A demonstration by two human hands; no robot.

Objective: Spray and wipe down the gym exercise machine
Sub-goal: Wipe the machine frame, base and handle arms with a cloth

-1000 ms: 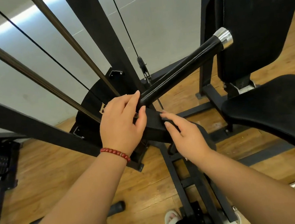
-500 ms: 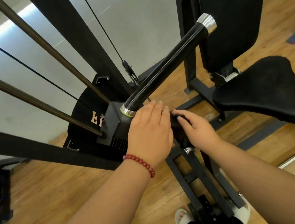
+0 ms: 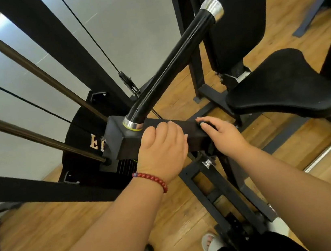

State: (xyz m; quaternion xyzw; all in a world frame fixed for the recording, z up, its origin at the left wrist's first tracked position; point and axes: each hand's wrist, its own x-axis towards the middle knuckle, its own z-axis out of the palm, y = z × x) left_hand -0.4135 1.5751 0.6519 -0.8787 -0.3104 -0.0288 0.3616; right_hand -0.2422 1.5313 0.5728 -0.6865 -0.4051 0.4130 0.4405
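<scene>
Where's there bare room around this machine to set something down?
The seat top is bare. So is the wood floor at lower left, between the black diagonal beam and your left forearm. Crowded: the square arm, where your left hand and right hand rest, and the base frame below.
</scene>
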